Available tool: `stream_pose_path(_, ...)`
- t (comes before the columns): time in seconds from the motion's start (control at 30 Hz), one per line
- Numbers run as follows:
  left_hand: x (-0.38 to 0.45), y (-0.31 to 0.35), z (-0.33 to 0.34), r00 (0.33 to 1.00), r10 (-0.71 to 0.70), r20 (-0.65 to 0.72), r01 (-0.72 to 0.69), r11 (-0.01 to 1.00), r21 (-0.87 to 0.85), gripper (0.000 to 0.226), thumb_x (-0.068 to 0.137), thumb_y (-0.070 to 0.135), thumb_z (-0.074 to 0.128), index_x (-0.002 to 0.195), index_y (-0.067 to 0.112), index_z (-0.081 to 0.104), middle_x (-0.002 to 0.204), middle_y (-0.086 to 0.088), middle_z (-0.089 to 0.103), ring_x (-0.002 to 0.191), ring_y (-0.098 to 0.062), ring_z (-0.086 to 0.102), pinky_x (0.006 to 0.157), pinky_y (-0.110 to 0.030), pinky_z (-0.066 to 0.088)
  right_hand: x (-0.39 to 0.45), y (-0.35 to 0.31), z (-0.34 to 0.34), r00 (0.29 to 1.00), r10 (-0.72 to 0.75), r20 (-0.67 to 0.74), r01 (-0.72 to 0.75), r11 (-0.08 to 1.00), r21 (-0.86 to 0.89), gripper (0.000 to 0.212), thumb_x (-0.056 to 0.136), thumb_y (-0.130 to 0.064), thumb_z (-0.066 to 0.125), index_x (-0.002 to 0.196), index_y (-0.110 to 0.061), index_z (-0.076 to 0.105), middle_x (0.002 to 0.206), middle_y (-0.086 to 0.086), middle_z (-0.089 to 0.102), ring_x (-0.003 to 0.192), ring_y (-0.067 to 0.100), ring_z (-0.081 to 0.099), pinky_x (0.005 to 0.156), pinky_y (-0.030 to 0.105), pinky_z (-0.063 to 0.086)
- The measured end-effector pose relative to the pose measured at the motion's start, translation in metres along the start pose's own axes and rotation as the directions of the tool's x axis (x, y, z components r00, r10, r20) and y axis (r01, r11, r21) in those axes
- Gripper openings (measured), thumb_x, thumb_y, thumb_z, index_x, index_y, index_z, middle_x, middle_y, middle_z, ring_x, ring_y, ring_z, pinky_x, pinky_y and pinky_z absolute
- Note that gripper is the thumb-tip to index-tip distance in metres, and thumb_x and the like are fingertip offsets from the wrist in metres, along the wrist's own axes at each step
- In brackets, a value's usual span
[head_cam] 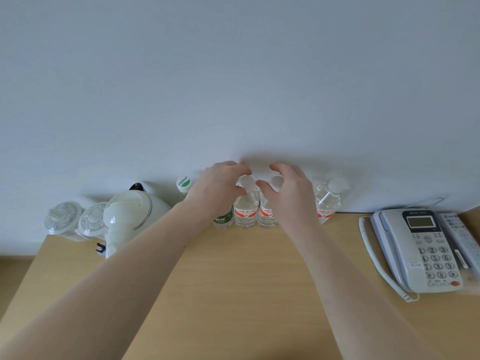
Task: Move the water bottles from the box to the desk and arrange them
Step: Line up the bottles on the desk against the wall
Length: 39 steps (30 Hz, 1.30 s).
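Both hands, left hand [218,188] and right hand [291,193], are hovering half-curled over bottles [246,206] lining the wall [233,87]. The near tabletop [233,281] is lying bare between kettle [132,216] and telephone [420,250].

Soft even daylight, slight blur, wide-angle bowing.

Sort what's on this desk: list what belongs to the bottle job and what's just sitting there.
Job:
red-label bottles
green-label bottles
left hand, right hand, both at the middle caps
desk

Just there:
kettle
two lidded cups
phone
remote
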<state>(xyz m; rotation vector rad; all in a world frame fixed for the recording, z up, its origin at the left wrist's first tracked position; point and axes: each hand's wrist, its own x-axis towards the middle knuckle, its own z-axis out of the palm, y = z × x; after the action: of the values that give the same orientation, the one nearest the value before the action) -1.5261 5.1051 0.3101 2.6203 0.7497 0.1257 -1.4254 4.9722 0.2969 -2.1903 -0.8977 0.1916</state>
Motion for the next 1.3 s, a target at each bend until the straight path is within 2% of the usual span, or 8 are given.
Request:
stream_pose_path(0.13,-0.006,-0.015,-0.017,0.999,-0.012,-0.034,0.012,1.0,-0.017,0.031,0.093,0.016,0.068,0.123,0.02,0.07,0.119,-0.001,0.067,0.103,-0.022,0.062,0.089,-0.033,0.045,-0.003,-0.017,0.007,0.994,-0.111,0.021,0.111,0.993,0.037,0.038,0.09,-0.023,0.075,0.124,-0.009,0.067,0.122,0.007,0.065,0.11,0.024,0.061,0.084,0.014,0.031)
stream_pose_path(0.27,-0.008,-0.027,-0.023,1.0,-0.008,-0.004,0.008,1.0,0.01,0.03,0.093,0.015,0.066,0.122,0.02,0.07,0.12,0.0,0.068,0.104,-0.02,0.062,0.09,-0.028,0.043,-0.003,-0.029,0.015,0.981,-0.165,0.103,0.164,0.986,0.017,0.037,0.092,-0.016,0.071,0.128,-0.009,0.065,0.126,0.005,0.064,0.115,0.023,0.059,0.093,0.024,0.04)
stream_pose_path(0.4,-0.005,-0.035,-0.021,0.999,-0.006,0.046,0.004,0.999,0.043,0.034,0.091,0.02,0.068,0.125,0.025,0.068,0.122,0.003,0.067,0.108,-0.019,0.061,0.087,-0.025,0.04,0.0,-0.033,0.021,0.976,-0.131,0.173,0.136,0.99,-0.022,0.037,0.093,-0.012,0.068,0.13,-0.01,0.063,0.132,0.005,0.06,0.118,0.022,0.057,0.099,0.029,0.041)
stream_pose_path(0.53,-0.007,-0.043,-0.013,0.995,-0.022,0.096,0.013,0.996,0.089,0.039,0.091,0.02,0.065,0.128,0.028,0.065,0.123,0.004,0.064,0.106,-0.019,0.059,0.086,-0.026,0.041,0.004,-0.029,0.025,0.981,-0.064,0.185,0.084,0.991,-0.102,0.038,0.094,-0.01,0.065,0.132,-0.01,0.062,0.135,0.007,0.059,0.122,0.027,0.056,0.1,0.033,0.042)
stream_pose_path(0.7,-0.005,-0.047,-0.009,0.997,-0.012,0.071,0.004,0.993,0.115,0.039,0.09,0.018,0.061,0.128,0.027,0.067,0.121,0.0,0.067,0.105,-0.024,0.062,0.088,-0.031,0.046,0.005,-0.025,0.033,0.975,-0.024,0.221,0.057,0.988,-0.142,0.042,0.094,-0.012,0.065,0.136,-0.014,0.061,0.138,0.009,0.058,0.118,0.031,0.059,0.096,0.036,0.045)
stream_pose_path(1.13,-0.008,-0.048,-0.005,0.999,0.052,0.012,-0.053,0.983,0.178,0.032,0.094,0.017,0.059,0.124,0.023,0.069,0.118,0.007,0.07,0.094,-0.024,0.063,0.083,-0.034,0.048,0.003,-0.027,0.039,0.987,-0.004,0.158,0.023,0.993,-0.116,0.036,0.096,-0.011,0.063,0.132,-0.014,0.064,0.132,0.007,0.063,0.113,0.03,0.061,0.092,0.036,0.046)
stream_pose_path(1.3,-0.009,-0.046,-0.004,1.0,0.028,0.005,-0.028,0.984,0.176,0.033,0.095,0.017,0.058,0.126,0.023,0.068,0.12,0.005,0.069,0.098,-0.025,0.064,0.086,-0.036,0.049,0.003,-0.027,0.038,0.987,-0.002,0.161,0.021,0.993,-0.114,0.037,0.096,-0.012,0.064,0.133,-0.014,0.064,0.133,0.006,0.063,0.116,0.03,0.06,0.093,0.036,0.046)
